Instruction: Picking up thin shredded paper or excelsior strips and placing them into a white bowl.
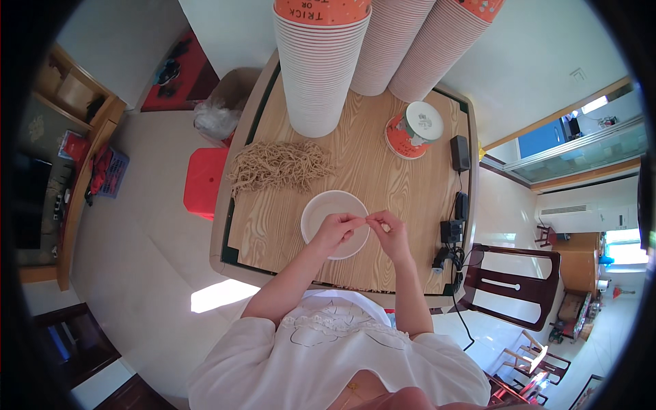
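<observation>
Head view, looking down on one wood-grain table with a pale rim (273, 236).

Count of items on the table:
- One round white paper bowl (321, 208), upright, open side up, at the near middle of the tabletop. Its contents cannot be made out.
- One loose heap of thin tan noodle strands (280, 166), lying just beyond and left of the bowl, apart from it.
- Three tall stacks of nested paper bowls with orange rims (318, 75), standing side by side at the far edge; the leftmost stack is nearest the noodle heap.
- One short orange-and-white stack of round lids (412, 130) to the right of the stacks.
- Black power adapters and cables (456, 205) along the right edge; at least three black blocks, exact number unclear.

Hands: two, both the person's own.
- Left hand (335, 231) is over the bowl's right half, fingers curled, thumb and forefinger pressed together in a pinch.
- Right hand (389, 236) is just right of the bowl's rim, fingers curled, thumb and forefinger likewise pinched.
- The two pinches meet tip to tip above the bowl's right rim. What lies between them is too small to identify.

Off the table: one red plastic stool (205, 181) at the left side, one dark wooden chair (519, 283) at the right.
</observation>
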`<state>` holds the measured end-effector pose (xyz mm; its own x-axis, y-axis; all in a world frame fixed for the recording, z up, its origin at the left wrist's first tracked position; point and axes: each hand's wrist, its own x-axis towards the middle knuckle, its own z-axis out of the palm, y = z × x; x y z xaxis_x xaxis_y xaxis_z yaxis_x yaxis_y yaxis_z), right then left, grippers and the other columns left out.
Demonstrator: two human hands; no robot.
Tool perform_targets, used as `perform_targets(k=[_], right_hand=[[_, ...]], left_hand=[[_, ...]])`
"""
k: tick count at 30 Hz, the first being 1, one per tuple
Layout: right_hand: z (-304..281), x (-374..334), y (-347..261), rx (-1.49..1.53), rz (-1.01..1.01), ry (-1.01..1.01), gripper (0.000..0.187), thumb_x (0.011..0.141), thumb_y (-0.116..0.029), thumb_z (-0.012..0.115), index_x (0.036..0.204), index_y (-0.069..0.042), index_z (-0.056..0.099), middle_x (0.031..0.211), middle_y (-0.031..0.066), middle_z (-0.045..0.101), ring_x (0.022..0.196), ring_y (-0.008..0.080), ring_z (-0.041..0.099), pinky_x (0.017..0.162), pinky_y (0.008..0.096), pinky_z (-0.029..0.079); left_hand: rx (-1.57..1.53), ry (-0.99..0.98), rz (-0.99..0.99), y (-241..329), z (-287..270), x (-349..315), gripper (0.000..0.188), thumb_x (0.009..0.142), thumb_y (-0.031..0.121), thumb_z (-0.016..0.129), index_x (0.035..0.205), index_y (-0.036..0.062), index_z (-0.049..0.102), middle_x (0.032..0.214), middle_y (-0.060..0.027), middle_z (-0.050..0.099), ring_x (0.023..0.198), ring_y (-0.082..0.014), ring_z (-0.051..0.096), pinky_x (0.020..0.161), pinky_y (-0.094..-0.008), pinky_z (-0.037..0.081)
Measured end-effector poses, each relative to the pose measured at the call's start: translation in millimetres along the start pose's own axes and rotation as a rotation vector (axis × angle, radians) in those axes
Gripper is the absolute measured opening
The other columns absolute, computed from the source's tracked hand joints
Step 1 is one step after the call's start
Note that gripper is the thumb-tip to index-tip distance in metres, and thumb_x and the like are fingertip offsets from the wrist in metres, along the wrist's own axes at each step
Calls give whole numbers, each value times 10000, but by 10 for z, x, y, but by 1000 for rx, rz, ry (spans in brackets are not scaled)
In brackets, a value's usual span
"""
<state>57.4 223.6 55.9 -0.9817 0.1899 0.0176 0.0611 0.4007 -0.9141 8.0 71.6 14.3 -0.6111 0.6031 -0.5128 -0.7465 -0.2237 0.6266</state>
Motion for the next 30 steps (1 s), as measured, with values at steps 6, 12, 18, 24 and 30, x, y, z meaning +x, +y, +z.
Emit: perform_targets(k=[6,12,18,24,30], right_hand=[[72,-28,110,-24,74,-82,99,843,-95,537,888,-7,538,744,109,601,709,181,596,649,279,466],[90,-64,115,-33,96,-177,140,901,-114,424,828,0,461,710,83,554,692,158,566,651,267,454],[87,-53,118,-70,114,-199,193,908,-137,388,787,-2,452,631,75,505,604,155,512,583,275,424],[72,-47,92,-123,122,-176,217,902,-164,408,759,-8,461,568,73,489,540,160,500,524,284,407],[65,-50,54,-160,156,-166,231,893,-172,432,737,-9,481,542,76,495,503,155,503,493,287,401]], left_hand=[[299,107,186,-24,19,11,132,767,132,651,840,23,648,683,3,592,566,-40,489,495,-182,377],[462,164,310,-71,-10,14,117,756,95,650,830,6,649,756,-36,639,690,-74,564,631,-207,446],[538,161,370,-93,16,18,123,754,84,645,839,-5,647,757,-48,645,694,-81,580,640,-217,465],[548,144,399,-99,32,13,131,753,93,651,839,-6,647,750,-48,646,680,-74,581,628,-216,469],[575,125,388,-113,24,14,115,759,66,648,842,-13,636,773,-45,642,700,-67,571,641,-202,466]])
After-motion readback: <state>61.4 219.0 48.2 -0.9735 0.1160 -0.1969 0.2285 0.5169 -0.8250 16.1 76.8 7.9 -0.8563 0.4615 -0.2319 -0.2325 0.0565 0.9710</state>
